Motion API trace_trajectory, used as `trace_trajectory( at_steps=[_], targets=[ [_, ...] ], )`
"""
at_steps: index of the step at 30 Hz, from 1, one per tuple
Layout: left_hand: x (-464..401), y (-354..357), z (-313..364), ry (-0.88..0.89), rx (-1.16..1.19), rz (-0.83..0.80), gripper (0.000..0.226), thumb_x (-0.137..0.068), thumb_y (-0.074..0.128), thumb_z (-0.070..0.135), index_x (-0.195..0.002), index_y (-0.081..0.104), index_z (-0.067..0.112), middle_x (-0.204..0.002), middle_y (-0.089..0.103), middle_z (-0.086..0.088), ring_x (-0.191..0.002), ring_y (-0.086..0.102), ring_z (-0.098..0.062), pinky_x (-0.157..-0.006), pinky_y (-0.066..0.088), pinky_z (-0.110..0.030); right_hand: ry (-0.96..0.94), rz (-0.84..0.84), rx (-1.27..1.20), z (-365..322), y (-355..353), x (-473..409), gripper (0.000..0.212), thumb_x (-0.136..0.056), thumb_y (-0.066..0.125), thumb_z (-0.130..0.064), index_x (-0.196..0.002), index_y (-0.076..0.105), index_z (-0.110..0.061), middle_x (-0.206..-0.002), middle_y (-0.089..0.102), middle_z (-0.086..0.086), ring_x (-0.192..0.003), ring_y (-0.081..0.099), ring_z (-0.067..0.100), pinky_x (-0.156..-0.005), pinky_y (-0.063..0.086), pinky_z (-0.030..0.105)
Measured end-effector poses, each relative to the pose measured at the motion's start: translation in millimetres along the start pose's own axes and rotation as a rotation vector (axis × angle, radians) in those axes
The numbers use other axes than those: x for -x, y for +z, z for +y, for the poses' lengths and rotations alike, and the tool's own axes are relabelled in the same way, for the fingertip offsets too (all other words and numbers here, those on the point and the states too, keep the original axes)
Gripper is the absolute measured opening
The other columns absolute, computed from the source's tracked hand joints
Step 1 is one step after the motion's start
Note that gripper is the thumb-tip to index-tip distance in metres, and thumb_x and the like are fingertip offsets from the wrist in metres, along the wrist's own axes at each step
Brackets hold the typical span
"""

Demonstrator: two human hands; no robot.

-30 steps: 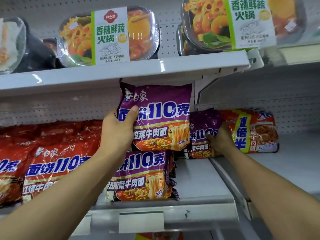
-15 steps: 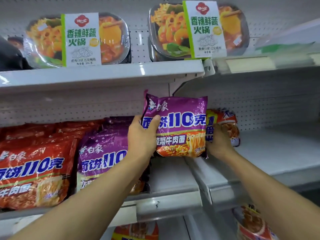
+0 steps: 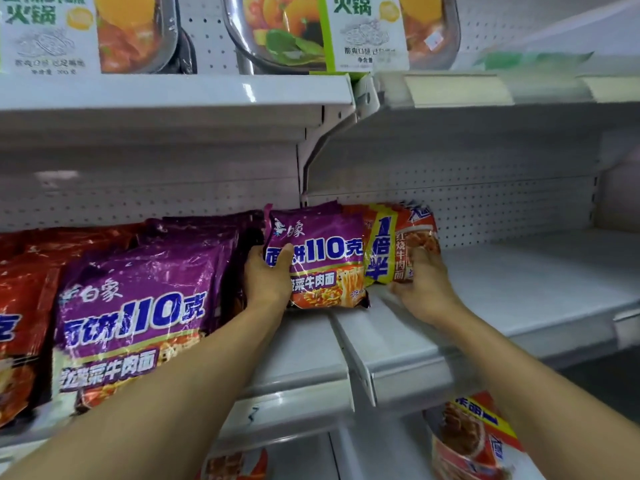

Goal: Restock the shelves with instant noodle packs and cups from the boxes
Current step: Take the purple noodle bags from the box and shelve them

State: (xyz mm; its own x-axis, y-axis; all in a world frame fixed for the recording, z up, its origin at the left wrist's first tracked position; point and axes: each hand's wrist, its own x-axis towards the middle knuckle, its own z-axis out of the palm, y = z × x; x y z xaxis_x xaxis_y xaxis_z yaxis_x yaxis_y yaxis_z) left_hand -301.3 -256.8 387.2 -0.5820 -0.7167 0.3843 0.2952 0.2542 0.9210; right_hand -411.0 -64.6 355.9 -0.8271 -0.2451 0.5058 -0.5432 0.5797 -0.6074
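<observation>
Two rows already filled on the middle shelf (image 3: 519,289), left of the held purple pack (image 3: 322,258): red packs (image 3: 20,323) farthest out, then a standing row of purple packs (image 3: 135,306) just beside it.

At the held purple pack's left edge, left grip (image 3: 266,275) clamped on it, thumb across the printed front and fingers out of sight behind. Lowered since half a second ago (then raised clear of the shelf boards, now down with its bottom edge on or just above them, well back toward the pegboard). Set upright and face out, astride the joint between the two shelf sections.

Immediately right of the held purple pack, touching it, a red-and-yellow pack (image 3: 398,244), more exposed than a moment ago. Right grip (image 3: 422,282) spread flat against its lower front, fingers apart and somewhat blurred, pressing rather than clasping, probably steadying it.

Judged from this: placement nearly finished, release next. Plenty of bare shelf farther right of the held purple pack, so much restocking left to do.
</observation>
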Motion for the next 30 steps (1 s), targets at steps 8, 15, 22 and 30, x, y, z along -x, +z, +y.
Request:
trace_trajectory(
  at_steps=[8, 15, 22, 30],
  targets=[
    [-23.3, 7.5, -22.2, 0.002, -0.045, 0.030, 0.024, -0.095, 0.056, 0.025, -0.112, 0.050, 0.009, -0.102, 0.063, -0.007, -0.083, 0.063, -0.019, -0.059, 0.047, -0.022, -0.039, -0.041, 0.029, 5.3, 4.0, -9.8, 0.056, -0.078, 0.072, -0.026, -0.127, 0.045, -0.026, -0.130, 0.046, 0.005, -0.124, 0.039, 0.026, -0.104, 0.038, 0.045],
    [-24.8, 12.0, -33.5, 0.015, -0.184, 0.102, 0.046, -0.098, 0.051, 0.026, -0.136, 0.038, 0.005, -0.123, 0.058, -0.010, -0.109, 0.059, -0.025, -0.083, 0.050, -0.029, -0.045, -0.071, -0.013, 6.1, 5.7, -8.2, 0.055, -0.077, 0.068, -0.035, -0.125, 0.041, -0.031, -0.125, 0.047, 0.003, -0.118, 0.046, 0.025, -0.098, 0.044, 0.049],
    [-26.5, 16.9, -33.0, -0.014, -0.286, 0.152, 0.051, -0.096, 0.053, 0.025, -0.137, 0.033, 0.002, -0.140, 0.041, -0.016, -0.126, 0.048, -0.032, -0.104, 0.043, -0.045, -0.068, -0.117, 0.045, -3.0, 0.0, -1.9, 0.060, -0.084, 0.069, -0.029, -0.136, 0.039, -0.022, -0.130, 0.042, 0.007, -0.124, 0.038, 0.026, -0.103, 0.037, 0.040],
    [-11.9, 17.3, -28.2, 0.027, -0.451, 0.091, 0.089, -0.087, 0.066, 0.013, -0.151, 0.004, 0.011, -0.155, 0.012, -0.015, -0.143, 0.015, -0.032, -0.114, 0.022, -0.043, -0.038, -0.139, 0.051, -19.1, -6.9, 8.9, 0.066, -0.084, 0.069, -0.029, -0.141, 0.034, -0.021, -0.134, 0.039, 0.010, -0.129, 0.034, 0.030, -0.105, 0.035, 0.042]
  ],
)
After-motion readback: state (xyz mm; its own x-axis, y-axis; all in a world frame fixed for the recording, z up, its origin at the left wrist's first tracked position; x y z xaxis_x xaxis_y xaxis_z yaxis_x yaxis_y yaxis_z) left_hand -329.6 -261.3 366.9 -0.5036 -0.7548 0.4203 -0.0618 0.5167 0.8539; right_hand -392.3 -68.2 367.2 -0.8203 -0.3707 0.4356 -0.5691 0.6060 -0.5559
